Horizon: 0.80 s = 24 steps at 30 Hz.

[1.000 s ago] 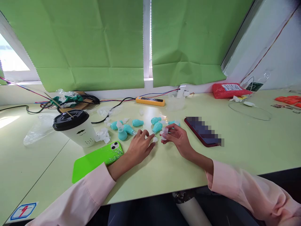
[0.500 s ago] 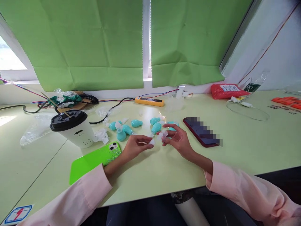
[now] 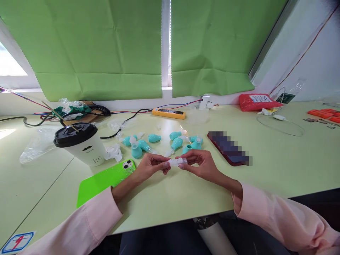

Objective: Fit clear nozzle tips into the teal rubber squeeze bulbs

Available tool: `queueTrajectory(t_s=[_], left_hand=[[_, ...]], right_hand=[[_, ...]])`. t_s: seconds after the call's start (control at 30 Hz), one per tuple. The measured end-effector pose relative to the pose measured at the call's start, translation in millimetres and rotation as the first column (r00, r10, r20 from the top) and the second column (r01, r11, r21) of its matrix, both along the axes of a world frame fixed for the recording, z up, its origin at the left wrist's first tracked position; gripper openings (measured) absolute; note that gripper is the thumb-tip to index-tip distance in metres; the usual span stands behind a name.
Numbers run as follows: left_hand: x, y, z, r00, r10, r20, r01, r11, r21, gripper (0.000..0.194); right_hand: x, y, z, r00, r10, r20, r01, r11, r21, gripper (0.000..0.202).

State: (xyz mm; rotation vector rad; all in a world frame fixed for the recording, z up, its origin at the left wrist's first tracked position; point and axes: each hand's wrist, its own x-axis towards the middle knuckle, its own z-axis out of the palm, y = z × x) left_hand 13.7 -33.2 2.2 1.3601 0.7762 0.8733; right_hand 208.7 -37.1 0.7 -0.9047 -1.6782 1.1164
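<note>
Between my hands, just above the table, lies a small clear plastic tube (image 3: 177,162) with a whitish end on its left. My left hand (image 3: 152,167) pinches that whitish end between thumb and fingers. On the clear right end, my right hand (image 3: 201,164) closes its thumb and fingertips. Several turquoise rubber bulbs (image 3: 176,143) rest just beyond my hands, some with clear plastic tips. One bulb (image 3: 197,143) stands upright behind my right hand. Part of the tube is hidden by my fingertips.
Left of my hands stand a lidded paper cup (image 3: 91,152) and a bright green phone (image 3: 103,180). A dark red phone (image 3: 227,148) lies to the right. Farther back are a yellow multimeter (image 3: 169,113), black cables (image 3: 102,109) and a red package (image 3: 259,102).
My hands have come together, and the separate pieces they held now meet end to end as one tube. My right hand has moved lower, uncovering bulbs behind it.
</note>
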Motion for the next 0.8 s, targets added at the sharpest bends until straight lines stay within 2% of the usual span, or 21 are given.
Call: queueTrajectory(t_s=[0.1, 0.3, 0.37, 0.4, 0.43, 0.5, 0.57, 0.6, 0.63, 0.7, 0.77, 0.8], left_hand=[[-1, -1, 1.9, 0.999, -0.001, -0.048, 0.002, 1.000, 0.016, 0.027], [-2, 0, 4.9, 0.989, 0.066, -0.132, -0.058, 0.997, 0.059, 0.031], [-3, 0, 3.8, 0.971, 0.112, -0.212, -0.079, 0.984, 0.158, 0.030], [-3, 1, 2.3, 0.947, 0.152, -0.282, -0.080, 0.965, 0.250, 0.029], [-3, 1, 0.0, 0.905, 0.206, -0.371, -0.060, 0.927, 0.370, 0.027], [-2, 2, -6.0, 0.758, 0.349, -0.551, 0.078, 0.790, 0.608, 0.025], [-2, 3, -11.2, 0.574, 0.489, -0.657, 0.270, 0.644, 0.716, 0.025], [-2, 3, -12.1, 0.494, 0.542, -0.680, 0.342, 0.599, 0.724, 0.026], [-3, 4, -11.4, 0.428, 0.582, -0.692, 0.387, 0.574, 0.722, 0.028], [-8, 4, -4.6, 0.339, 0.624, -0.704, 0.430, 0.562, 0.706, 0.031], [-19, 3, 8.1, 0.289, 0.616, -0.733, 0.450, 0.588, 0.672, 0.030], [-27, 2, 15.3, 0.262, 0.577, -0.774, 0.467, 0.626, 0.624, 0.026]], right_hand=[[-1, -1, 0.2, 0.998, -0.049, 0.045, 0.048, 0.999, 0.024, 0.026], [-2, -2, 2.7, 0.999, -0.028, 0.037, 0.028, 0.999, -0.020, 0.027], [-1, -1, 4.3, 0.998, -0.059, 0.036, 0.058, 0.998, 0.023, 0.027], [-1, 0, 5.6, 0.996, -0.088, 0.022, 0.087, 0.995, 0.046, 0.026], [1, 1, 7.2, 0.993, -0.116, -0.007, 0.116, 0.991, 0.060, 0.025], [4, 3, 11.1, 0.983, -0.163, -0.090, 0.168, 0.984, 0.061, 0.024], [6, 6, 14.7, 0.967, -0.197, -0.161, 0.210, 0.976, 0.065, 0.023], [8, 8, 16.1, 0.960, -0.213, -0.182, 0.230, 0.970, 0.076, 0.023], [9, 9, 17.0, 0.954, -0.230, -0.194, 0.250, 0.964, 0.089, 0.023], [11, 12, 17.8, 0.947, -0.250, -0.201, 0.275, 0.955, 0.107, 0.023], [12, 14, 17.7, 0.947, -0.257, -0.195, 0.282, 0.953, 0.114, 0.023], [13, 15, 17.6, 0.946, -0.262, -0.189, 0.287, 0.950, 0.119, 0.024]])
